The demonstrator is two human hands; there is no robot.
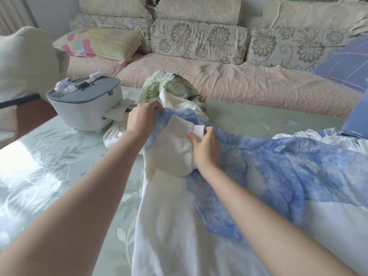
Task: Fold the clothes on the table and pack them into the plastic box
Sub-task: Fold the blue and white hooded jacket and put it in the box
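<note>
A blue-and-white garment lies spread across the glass table, its white lining facing up near me. My left hand grips the blue edge at the garment's far end. My right hand pinches the fabric beside a white label. Behind them is a pile with a green leaf-print garment and a cream one. More clothes lie at the right. A pale plastic box with a grey lid stands at the left.
A floral sofa with a pink cover runs along the table's far side. A purple checked cushion is at the right. White tissue sticks out beside the box. A beige padded seat stands far left.
</note>
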